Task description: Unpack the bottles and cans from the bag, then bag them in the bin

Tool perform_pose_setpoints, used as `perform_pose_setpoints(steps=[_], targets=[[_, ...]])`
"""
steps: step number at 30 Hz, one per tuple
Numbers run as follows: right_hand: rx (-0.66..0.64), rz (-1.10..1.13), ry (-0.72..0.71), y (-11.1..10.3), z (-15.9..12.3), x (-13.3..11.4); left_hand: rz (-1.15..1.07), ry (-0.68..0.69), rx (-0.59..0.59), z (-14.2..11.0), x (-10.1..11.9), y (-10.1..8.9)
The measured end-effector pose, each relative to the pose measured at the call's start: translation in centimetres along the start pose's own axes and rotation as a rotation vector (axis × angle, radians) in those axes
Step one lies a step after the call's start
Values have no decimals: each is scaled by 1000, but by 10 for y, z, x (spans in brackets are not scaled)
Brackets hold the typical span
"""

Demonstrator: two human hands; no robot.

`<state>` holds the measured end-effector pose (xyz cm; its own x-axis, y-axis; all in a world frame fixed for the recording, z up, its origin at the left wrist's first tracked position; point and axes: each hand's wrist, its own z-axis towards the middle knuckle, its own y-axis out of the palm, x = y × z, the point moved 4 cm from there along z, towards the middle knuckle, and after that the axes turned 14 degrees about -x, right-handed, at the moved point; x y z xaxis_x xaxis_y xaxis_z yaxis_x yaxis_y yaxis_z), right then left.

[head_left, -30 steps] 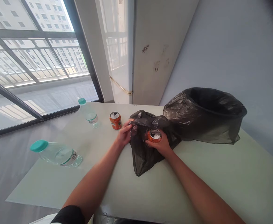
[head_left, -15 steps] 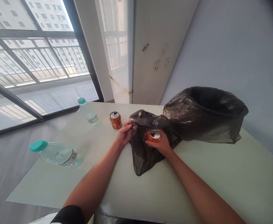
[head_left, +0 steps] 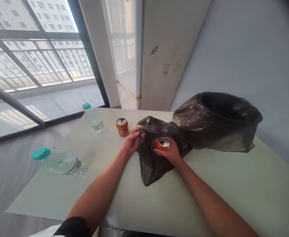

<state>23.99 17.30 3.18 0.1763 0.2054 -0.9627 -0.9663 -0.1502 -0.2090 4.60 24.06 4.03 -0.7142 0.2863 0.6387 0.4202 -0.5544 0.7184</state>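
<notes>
My right hand [head_left: 170, 154] is wrapped round an upright orange soda can [head_left: 163, 144] whose top is opened. The can is at the mouth of a crumpled black plastic bag [head_left: 150, 168] lying on the table; how far inside it sits I cannot tell. With closed fingers my left hand [head_left: 132, 141] pinches the left edge of that bag. Just left of this hand stands a second opened orange soda can [head_left: 122, 127], apart from it.
Two clear bottles with teal caps stand at the left, one nearer [head_left: 63, 163] and one farther [head_left: 94, 120]. A bin lined with a black bag [head_left: 216, 126] is at the right on the white table [head_left: 144, 207]. Behind the table rises a white refrigerator [head_left: 156, 89].
</notes>
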Motion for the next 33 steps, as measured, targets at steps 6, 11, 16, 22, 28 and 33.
perform_pose_setpoints(steps=[6, 11, 16, 22, 28, 33], targets=[[29, -29, 24, -1, -1, 3, 10, -1, -1, 1, -1, -1], [21, -26, 39, 0, 0, 5, 10, 0, 11, 0, -2, -4], [48, -21, 64, -1, -1, 6, 4, 2, 3, 0, -2, -4], [17, 2, 64, 0, -1, 5, 1, 7, 0, 0, 0, -2], [29, -11, 47, 0, 0, 6, 3, 5, 7, 0, -1, -3], [36, -18, 54, -1, -1, 4, 1, 4, -2, 0, -1, -3]])
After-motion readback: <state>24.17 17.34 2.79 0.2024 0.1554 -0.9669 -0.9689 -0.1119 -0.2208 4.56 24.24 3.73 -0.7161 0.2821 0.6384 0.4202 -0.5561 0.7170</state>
